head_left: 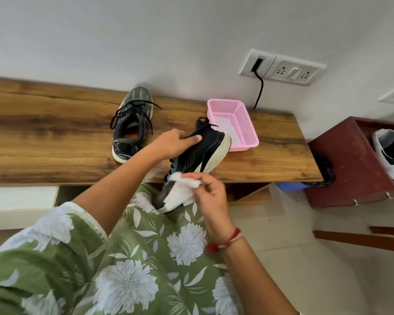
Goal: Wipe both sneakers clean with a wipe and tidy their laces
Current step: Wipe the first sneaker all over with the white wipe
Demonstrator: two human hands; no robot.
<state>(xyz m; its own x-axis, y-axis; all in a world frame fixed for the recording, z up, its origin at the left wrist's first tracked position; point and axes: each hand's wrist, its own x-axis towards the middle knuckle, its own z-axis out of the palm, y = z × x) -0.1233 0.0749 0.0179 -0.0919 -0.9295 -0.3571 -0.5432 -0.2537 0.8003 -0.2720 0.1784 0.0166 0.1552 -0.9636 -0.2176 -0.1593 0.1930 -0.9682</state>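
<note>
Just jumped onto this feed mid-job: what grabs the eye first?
The left hand holds a black sneaker tilted over the front edge of the wooden bench, while the right hand pinches a white wipe against its near end. Behind sit the second sneaker, laces loose, and a pink basket.

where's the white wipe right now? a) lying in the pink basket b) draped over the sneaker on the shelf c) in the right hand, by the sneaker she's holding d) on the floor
c: the white wipe is pinched in the right hand against the held sneaker, which the left hand grips.
</note>
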